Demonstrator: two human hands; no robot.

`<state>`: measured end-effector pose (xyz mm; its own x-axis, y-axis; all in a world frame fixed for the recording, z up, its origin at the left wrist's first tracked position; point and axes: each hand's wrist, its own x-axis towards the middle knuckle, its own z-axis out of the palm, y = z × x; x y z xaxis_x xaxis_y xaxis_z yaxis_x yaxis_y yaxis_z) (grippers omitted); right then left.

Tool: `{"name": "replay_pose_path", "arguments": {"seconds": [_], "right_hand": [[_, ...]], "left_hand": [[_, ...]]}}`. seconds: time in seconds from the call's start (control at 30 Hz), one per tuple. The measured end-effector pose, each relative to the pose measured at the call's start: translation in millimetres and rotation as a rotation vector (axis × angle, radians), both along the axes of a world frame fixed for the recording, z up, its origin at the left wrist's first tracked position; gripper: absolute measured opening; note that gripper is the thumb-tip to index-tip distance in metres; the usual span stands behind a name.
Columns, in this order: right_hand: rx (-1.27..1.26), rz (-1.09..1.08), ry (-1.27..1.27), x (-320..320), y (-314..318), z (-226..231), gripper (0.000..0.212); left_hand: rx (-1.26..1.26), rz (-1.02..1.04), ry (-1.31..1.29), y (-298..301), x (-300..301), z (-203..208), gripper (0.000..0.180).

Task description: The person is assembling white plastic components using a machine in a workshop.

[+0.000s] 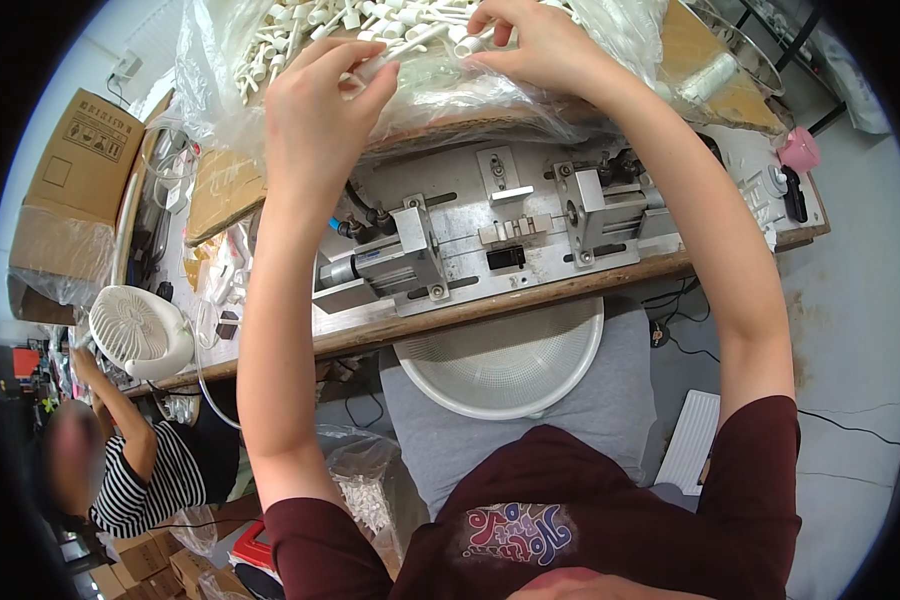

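Two hands over a clear bag (440, 95) of white plastic parts (310, 25) — left hand (320, 105) pinching one white tube (375, 62), right hand (530, 45) pinching another (470, 44), metal jig (490, 235) below.

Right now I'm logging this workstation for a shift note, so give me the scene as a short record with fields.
left hand: pinching a small white plastic piece at the bag's edge
right hand: fingers on white plastic pieces in the clear bag
bench: wooden edge, metal press fixture bolted on top
lap: white perforated bowl
left side: small white fan, cardboard box
nearby: a person in a striped top
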<state>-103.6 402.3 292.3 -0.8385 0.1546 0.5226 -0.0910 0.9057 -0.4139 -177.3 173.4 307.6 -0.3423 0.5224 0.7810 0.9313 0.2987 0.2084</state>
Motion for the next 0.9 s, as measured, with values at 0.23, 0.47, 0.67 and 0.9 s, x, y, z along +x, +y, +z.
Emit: {"name": "replay_pose_path", "arguments": {"seconds": [0.23, 0.47, 0.67, 0.9], "right_hand": [[-0.127, -0.016, -0.112, 6.7, -3.6, 10.5, 0.027], [-0.125, -0.001, 0.115, 42.9, -27.9, 13.6, 0.022], [-0.216, 0.109, 0.112, 93.9, -55.4, 19.1, 0.025], [-0.192, 0.216, 0.217, 135.5, -58.3, 1.5, 0.023]], "left_hand": [[-0.033, -0.218, -0.325, -33.8, 124.8, -27.9, 0.020], [-0.195, -0.145, -0.273, -40.7, 164.1, -100.6, 0.028], [-0.263, -0.039, -0.168, -30.9, 166.0, -103.6, 0.030], [-0.294, -0.027, -0.232, -27.0, 159.2, -98.0, 0.029]]}}
